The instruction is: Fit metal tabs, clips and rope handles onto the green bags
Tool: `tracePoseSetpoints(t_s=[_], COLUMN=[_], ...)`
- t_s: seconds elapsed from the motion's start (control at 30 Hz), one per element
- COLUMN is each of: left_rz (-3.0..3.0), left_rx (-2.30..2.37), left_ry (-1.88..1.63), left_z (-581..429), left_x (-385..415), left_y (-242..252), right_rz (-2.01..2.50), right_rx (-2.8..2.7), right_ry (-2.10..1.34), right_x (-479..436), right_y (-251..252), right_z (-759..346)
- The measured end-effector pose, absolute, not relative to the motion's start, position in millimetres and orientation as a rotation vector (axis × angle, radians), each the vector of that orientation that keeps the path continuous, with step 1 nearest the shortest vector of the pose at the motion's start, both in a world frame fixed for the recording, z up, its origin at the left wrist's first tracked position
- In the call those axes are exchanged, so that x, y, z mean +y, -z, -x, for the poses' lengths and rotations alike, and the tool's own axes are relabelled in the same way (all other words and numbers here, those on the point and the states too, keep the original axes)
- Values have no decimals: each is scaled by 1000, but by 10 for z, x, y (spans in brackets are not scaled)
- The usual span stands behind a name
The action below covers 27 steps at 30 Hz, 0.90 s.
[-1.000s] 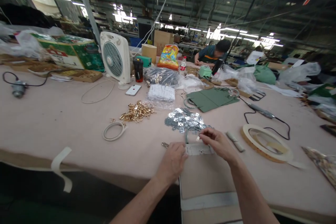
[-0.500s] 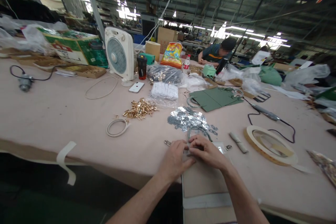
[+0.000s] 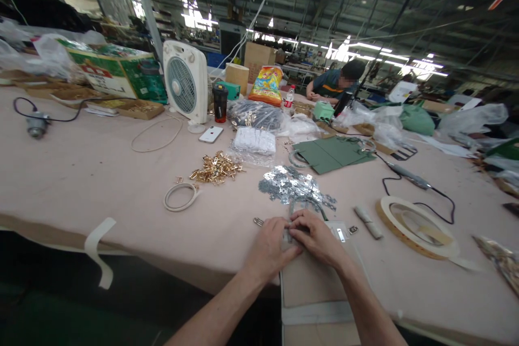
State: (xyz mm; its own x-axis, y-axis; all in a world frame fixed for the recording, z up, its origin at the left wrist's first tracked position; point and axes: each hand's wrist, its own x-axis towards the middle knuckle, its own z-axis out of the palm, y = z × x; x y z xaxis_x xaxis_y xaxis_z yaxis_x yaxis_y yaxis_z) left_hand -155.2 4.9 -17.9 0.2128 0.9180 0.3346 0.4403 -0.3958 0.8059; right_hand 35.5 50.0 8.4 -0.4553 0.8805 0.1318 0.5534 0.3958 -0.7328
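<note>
— What holds what on the table (image 3: 81,173)?

— Biggest first: a cardboard tray (image 3: 140,110), far off at ten o'clock, with small gold bits in it. At twelve o'clock lies a clear bag (image 3: 253,114) stuffed with dark metal parts. Just nearer than that is a smaller bag (image 3: 254,141) of white pieces. The cup (image 3: 219,102) at eleven is closed, so I cannot tell what is in it.

— And the hands?

— Both are at the near edge, at six o'clock. The left hand (image 3: 270,246) and right hand (image 3: 316,237) meet over a pale panel (image 3: 339,230) lying flat on the table. Only its right end shows, at three o'clock of the right hand.

— Fingers?

— Bent and drawn together on both hands, with the tips clamped on the panel's hidden left part.

— How does it look?

— Whitish, flat and straight-edged, with a small silver clip (image 3: 341,235) on it. A grey-green strap (image 3: 318,210) loops out from under the fingers toward twelve and reaches the silver pile (image 3: 294,186).
</note>
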Motion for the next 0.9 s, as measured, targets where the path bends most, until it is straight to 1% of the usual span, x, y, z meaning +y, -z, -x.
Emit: tracePoseSetpoints(t_s=[0.13,0.33,0.43,0.5,0.57,0.67,0.77,0.9], left_rz=[-1932,-1989,-2022,-2043,-2059,-2065,-2042,-2011], left_rx=[1238,1229,1234,1254,1273,1278,1268,1277], left_ry=[-1112,-1103,-1119,-1124,-1127,-1129,-1105,-1058], left_z=[1556,1546,1549,1555,1561,1569,1573,1574], left_x=[58,60,81,102,116,119,114,109], left_y=[184,171,206,248,288,323,315,280], right_rz=[1202,1199,1156,1153,1224,1459,1629,1720], right_rx=[-2133,-2101,-2080,-1967,-1742,-1450,-1423,-1489], right_ry=[-844,-709,-736,-752,-688,-538,-469,-457], right_x=[493,312,286,356,493,755,962,1093], right_y=[-58,-122,-192,-201,-165,-48,82,234], right_z=[-354,-271,-282,-387,-587,-981,-1320,-1538])
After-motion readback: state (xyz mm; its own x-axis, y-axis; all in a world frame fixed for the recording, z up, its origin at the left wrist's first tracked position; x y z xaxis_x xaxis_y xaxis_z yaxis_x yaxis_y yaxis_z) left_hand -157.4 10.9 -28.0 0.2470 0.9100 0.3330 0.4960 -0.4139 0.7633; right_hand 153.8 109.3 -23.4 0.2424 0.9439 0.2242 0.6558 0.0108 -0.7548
